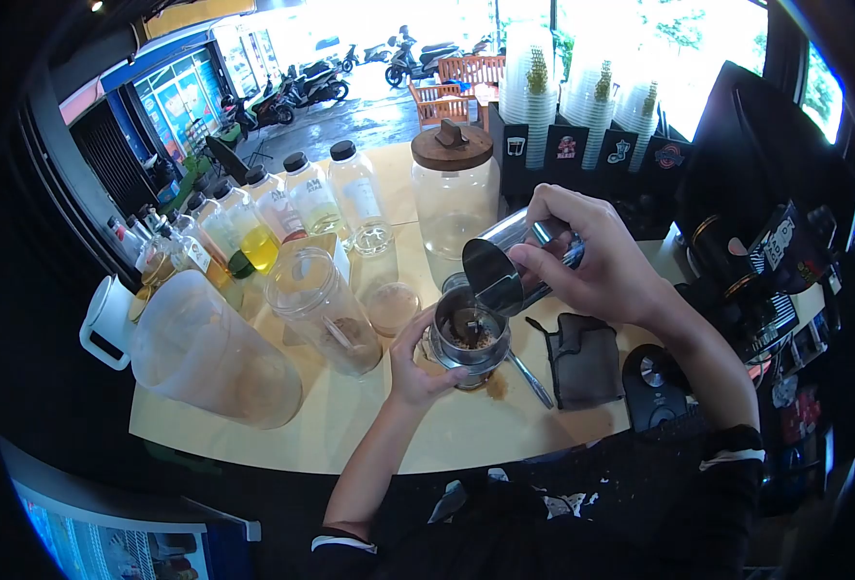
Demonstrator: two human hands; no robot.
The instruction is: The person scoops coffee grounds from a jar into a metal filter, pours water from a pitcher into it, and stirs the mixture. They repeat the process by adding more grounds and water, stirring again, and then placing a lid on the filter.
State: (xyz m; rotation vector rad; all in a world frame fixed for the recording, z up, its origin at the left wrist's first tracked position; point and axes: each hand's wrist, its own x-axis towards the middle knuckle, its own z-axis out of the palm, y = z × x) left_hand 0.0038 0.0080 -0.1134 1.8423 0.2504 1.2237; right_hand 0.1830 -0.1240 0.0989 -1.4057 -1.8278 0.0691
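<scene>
My left hand (416, 369) curls round the side of a metal drip coffee filter (471, 356), thumb at the front and fingers at its left. Dark, wet-looking grounds show inside the filter. Above its rim, my right hand (590, 253) grips a shiny steel pitcher (493, 278) by the handle side, tilted so its mouth faces down-left towards the filter. Whether liquid is flowing cannot be made out. A spoon handle (532, 381) sticks out at the filter's lower right, beside a brown stain on the tabletop. What stands under the filter is mostly hidden.
A clear jar (323, 314) with brown powder and a large plastic jug (210, 348) stand left. Several bottles (358, 198) line the back, near a wooden-lidded jar (455, 193) and stacked cups (529, 106). A dark pouch (587, 362) and black device (652, 382) lie right.
</scene>
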